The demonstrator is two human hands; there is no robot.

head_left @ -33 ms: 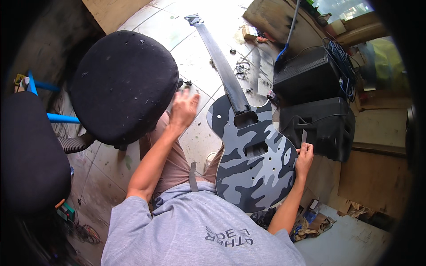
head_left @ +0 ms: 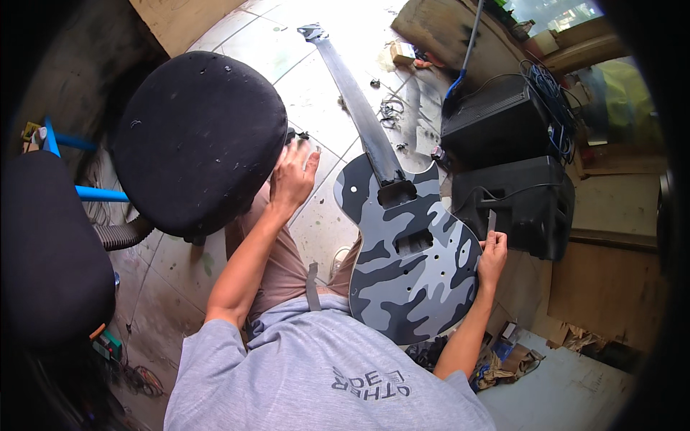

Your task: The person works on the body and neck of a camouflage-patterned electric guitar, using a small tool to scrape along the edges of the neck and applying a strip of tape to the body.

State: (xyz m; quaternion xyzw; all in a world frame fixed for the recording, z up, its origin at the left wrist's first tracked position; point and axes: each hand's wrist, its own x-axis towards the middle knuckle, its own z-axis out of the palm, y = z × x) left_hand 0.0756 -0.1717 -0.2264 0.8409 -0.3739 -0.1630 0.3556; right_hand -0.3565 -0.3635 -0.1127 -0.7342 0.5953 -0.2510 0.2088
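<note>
An electric guitar body [head_left: 413, 309] in grey and black camouflage, without hardware or strings, rests on my right thigh. Its dark neck [head_left: 359, 108] points away, up and slightly left. Against the body's right edge, my right hand [head_left: 493, 260] pinches a thin flat grey strip [head_left: 491, 220] that stands upright from the fingers. My left hand [head_left: 292, 179] is at the right rim of a round black padded stool seat [head_left: 201, 136], fingers stretched out and thumb apart. Its fingertips are blurred; whether they touch the seat I cannot tell. A second grey strip [head_left: 313, 286] lies at my lap.
Two black speaker-like boxes [head_left: 517, 194] stand right of the guitar, with coiled cables [head_left: 557, 122] on the farther one. Scraps and a wire tangle [head_left: 392, 111] lie on the tiled floor [head_left: 287, 93]. Another black cushion [head_left: 50, 251], blue bars and a ribbed hose [head_left: 126, 233] are at left.
My left hand has shifted slightly left and down beside the stool seat's rim. The guitar and my right hand with the strip stay nearly in place.
</note>
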